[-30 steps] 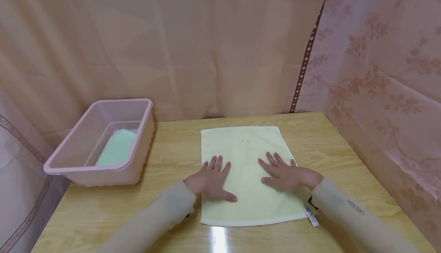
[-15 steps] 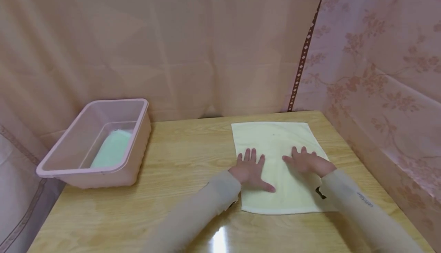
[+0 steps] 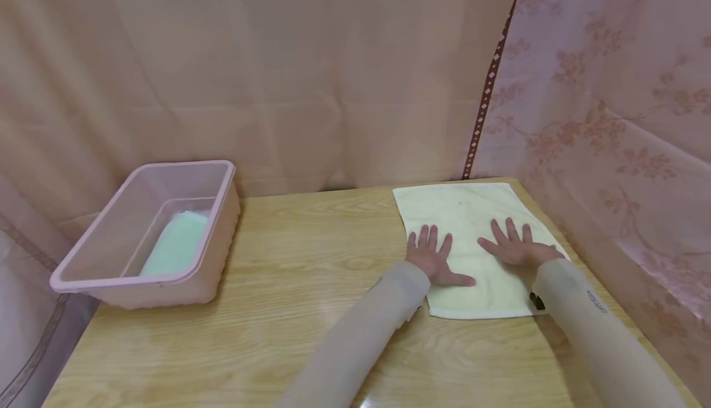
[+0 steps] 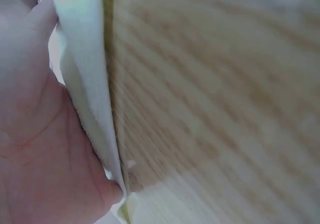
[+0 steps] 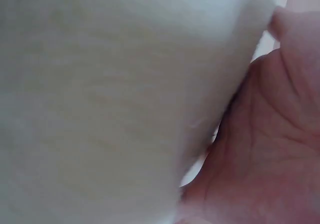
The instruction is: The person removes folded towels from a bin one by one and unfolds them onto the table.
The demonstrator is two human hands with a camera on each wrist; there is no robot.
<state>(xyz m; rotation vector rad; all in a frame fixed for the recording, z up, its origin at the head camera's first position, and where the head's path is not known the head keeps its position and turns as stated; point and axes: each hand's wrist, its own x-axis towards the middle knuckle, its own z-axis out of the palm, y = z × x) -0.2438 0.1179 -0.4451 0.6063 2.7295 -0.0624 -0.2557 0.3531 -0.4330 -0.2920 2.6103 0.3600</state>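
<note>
A pale yellow towel (image 3: pixel 466 210) lies spread flat at the right side of the wooden table, its far edge close to the table's back edge. My left hand (image 3: pixel 433 260) rests on the towel's left part, fingers straight and spread, thumb pointing right. On the right part lies my right hand (image 3: pixel 516 247), also with spread fingers. In the left wrist view, the left palm (image 4: pixel 45 149) touches the towel near its edge (image 4: pixel 92 63), with wood grain beside it. The right wrist view is mostly blurred towel (image 5: pixel 110 108), with the right palm (image 5: pixel 260 159) against it.
A pink plastic basin (image 3: pixel 222 210) stands on the left of the wooden table (image 3: pixel 311 272), with a light green folded cloth (image 3: pixel 174 244) inside. Beige curtain (image 3: pixel 278 74) hangs behind the table. A floral pink curtain (image 3: pixel 616 118) runs along the right edge.
Both hands have slid the towel to the right and slightly away, from the table's middle toward its back right corner. The basin stays in place while the view shifts slightly.
</note>
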